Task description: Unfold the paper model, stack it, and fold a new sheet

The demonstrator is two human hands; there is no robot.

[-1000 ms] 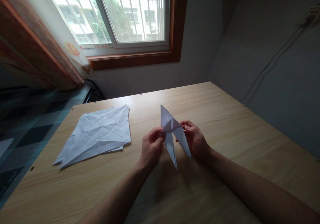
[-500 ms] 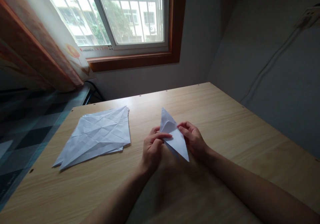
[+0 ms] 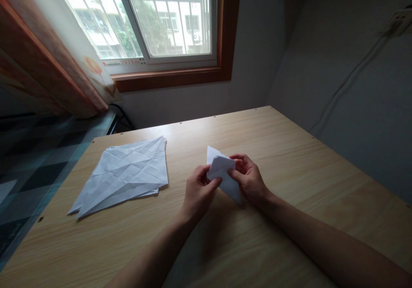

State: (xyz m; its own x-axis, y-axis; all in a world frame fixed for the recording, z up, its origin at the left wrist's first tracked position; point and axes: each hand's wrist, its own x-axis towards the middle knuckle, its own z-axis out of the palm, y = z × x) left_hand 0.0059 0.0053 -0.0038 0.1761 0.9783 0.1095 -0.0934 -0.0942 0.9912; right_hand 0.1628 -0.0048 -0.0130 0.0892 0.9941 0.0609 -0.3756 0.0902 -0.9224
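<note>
A small piece of folded white paper is held between both hands, above the wooden table. My left hand pinches its left side, thumb on the near face and fingers behind. On the right edge, my right hand grips it the same way, thumb in front. One pointed tip sticks up at the top left, and another points down toward the right wrist. The back of the paper is hidden. Left of the hands lies a stack of creased white paper sheets, crossed by fold lines.
The wooden table reaches toward the wall under a barred window. A curtain hangs at left over a surface with a checked cloth. A cable runs down the right wall from a socket.
A flap of the paper now stands up in front, between the thumbs, and the top tip sits lower. My left fingers have moved from lying across the face to behind it.
</note>
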